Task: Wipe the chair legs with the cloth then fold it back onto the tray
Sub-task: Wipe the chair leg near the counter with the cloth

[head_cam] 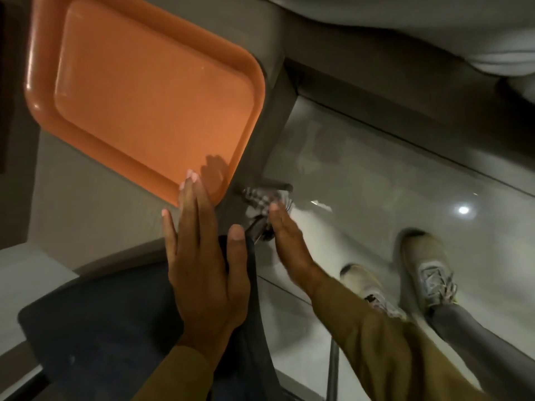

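Note:
An empty orange tray [139, 91] lies on a grey table [86, 204], its near corner over the table's edge. My left hand [202, 256] rests flat, fingers spread, on the dark chair seat [101, 322], fingertips touching the tray's corner. Lower down, my right hand [285, 235] holds a checked cloth [260, 198] against a dark metal chair leg [257, 224] close to the floor. The cloth is bunched around the leg and partly hidden by my fingers.
Glossy pale floor tiles [376, 180] spread to the right. My two feet in light sneakers [428, 270] stand there. A second metal chair leg [333, 371] runs down at the bottom. White bedding [434, 30] hangs at the top right.

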Demonstrator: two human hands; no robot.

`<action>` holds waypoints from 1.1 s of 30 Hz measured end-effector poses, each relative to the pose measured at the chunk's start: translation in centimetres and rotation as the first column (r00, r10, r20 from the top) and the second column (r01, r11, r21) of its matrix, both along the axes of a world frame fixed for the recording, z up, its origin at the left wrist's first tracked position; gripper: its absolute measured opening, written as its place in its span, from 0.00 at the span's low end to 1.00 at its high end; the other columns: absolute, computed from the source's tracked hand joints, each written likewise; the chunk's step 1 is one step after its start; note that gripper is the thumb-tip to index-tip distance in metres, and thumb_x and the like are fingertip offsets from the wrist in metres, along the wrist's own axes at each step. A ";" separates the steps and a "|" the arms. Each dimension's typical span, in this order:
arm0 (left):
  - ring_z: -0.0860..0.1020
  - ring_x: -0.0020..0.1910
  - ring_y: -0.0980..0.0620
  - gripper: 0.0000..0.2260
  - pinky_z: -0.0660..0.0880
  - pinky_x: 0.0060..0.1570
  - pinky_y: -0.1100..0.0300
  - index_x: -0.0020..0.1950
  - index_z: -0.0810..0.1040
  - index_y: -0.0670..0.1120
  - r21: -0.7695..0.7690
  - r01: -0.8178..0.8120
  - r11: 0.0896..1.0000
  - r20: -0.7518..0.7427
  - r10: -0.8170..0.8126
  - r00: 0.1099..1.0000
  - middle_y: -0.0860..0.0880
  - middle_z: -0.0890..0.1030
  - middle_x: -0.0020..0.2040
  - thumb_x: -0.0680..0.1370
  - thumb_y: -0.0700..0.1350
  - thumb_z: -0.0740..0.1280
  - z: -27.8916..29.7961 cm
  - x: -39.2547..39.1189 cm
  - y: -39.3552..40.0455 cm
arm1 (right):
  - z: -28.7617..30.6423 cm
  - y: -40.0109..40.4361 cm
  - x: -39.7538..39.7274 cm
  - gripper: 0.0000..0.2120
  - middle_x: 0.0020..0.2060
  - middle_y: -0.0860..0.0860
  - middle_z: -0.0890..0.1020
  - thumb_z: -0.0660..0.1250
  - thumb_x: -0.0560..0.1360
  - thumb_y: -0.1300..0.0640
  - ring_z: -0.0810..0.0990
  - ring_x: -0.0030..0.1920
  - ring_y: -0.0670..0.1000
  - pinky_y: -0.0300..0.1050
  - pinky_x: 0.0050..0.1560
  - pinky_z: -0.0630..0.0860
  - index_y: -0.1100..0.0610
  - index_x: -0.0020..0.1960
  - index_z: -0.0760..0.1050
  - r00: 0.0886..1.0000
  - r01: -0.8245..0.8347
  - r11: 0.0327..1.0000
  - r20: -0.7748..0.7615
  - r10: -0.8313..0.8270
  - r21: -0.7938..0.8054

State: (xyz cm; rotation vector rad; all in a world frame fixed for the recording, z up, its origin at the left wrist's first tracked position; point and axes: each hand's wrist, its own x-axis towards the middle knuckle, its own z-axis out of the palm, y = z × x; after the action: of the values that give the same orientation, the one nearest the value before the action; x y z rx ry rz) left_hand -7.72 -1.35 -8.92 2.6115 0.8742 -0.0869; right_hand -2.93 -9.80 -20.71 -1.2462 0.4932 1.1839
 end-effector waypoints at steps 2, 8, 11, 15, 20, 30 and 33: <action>0.57 0.91 0.48 0.35 0.47 0.91 0.46 0.89 0.57 0.40 0.008 0.016 1.000 -0.031 -0.016 0.999 0.47 0.59 0.90 0.90 0.62 0.42 0.3 0.2 -0.1 | 3.9 -1.7 -1.9 0.23 0.82 0.42 0.74 0.57 0.89 0.46 0.71 0.82 0.39 0.37 0.81 0.70 0.44 0.83 0.70 0.999 -0.024 0.994 0.047 0.019 0.106; 0.56 0.91 0.48 0.34 0.48 0.90 0.44 0.89 0.56 0.40 0.032 0.035 0.999 -0.067 -0.033 0.997 0.46 0.58 0.91 0.90 0.61 0.43 0.3 0.2 0.0 | 2.5 -2.2 -1.1 0.20 0.78 0.46 0.79 0.57 0.90 0.57 0.72 0.82 0.42 0.31 0.80 0.66 0.49 0.79 0.75 0.969 -0.205 0.976 0.153 0.192 0.076; 0.54 0.91 0.50 0.34 0.47 0.90 0.43 0.90 0.51 0.42 0.035 0.035 0.999 -0.043 -0.033 0.998 0.48 0.54 0.92 0.90 0.61 0.44 0.1 0.2 0.2 | -2.6 -1.0 1.2 0.23 0.84 0.54 0.71 0.56 0.91 0.54 0.65 0.86 0.51 0.36 0.86 0.58 0.58 0.84 0.68 0.959 -0.241 0.970 0.144 0.243 -0.028; 0.53 0.91 0.50 0.34 0.47 0.90 0.39 0.90 0.48 0.43 0.030 0.042 0.999 -0.047 -0.041 0.998 0.48 0.51 0.92 0.89 0.62 0.43 0.0 0.2 0.2 | -3.1 -0.2 3.1 0.27 0.87 0.51 0.67 0.55 0.89 0.43 0.62 0.88 0.53 0.54 0.90 0.56 0.50 0.85 0.67 0.951 -0.303 0.951 0.052 0.306 -0.059; 0.53 0.91 0.48 0.35 0.49 0.89 0.35 0.90 0.51 0.41 0.047 0.035 0.998 -0.095 -0.030 0.995 0.45 0.52 0.92 0.89 0.62 0.43 0.5 0.5 0.0 | 4.6 -2.5 -0.7 0.15 0.77 0.29 0.76 0.61 0.80 0.28 0.70 0.79 0.31 0.29 0.78 0.68 0.20 0.66 0.75 0.976 -0.203 0.973 0.101 0.193 0.111; 0.54 0.91 0.49 0.31 0.48 0.90 0.43 0.91 0.48 0.47 0.075 0.062 0.995 -0.018 -0.061 0.998 0.50 0.51 0.92 0.90 0.61 0.43 -0.3 -0.2 0.1 | -4.1 -0.2 -0.3 0.26 0.85 0.40 0.63 0.52 0.91 0.49 0.59 0.88 0.45 0.27 0.83 0.57 0.49 0.88 0.59 0.989 -0.114 0.993 0.098 0.111 0.030; 0.53 0.91 0.50 0.31 0.46 0.90 0.43 0.90 0.47 0.48 0.055 0.050 0.997 -0.015 -0.050 0.999 0.50 0.52 0.92 0.90 0.61 0.43 -0.2 0.0 0.0 | -5.3 0.7 1.6 0.28 0.88 0.45 0.59 0.52 0.90 0.45 0.55 0.90 0.49 0.43 0.89 0.51 0.49 0.89 0.57 0.988 -0.142 0.989 0.060 0.144 -0.030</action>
State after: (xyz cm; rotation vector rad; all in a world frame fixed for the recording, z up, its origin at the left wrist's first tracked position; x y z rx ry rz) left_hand -7.69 -1.37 -9.10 2.6874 0.8274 -0.0958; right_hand -1.34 -9.07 -25.98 -1.3548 0.3789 1.2580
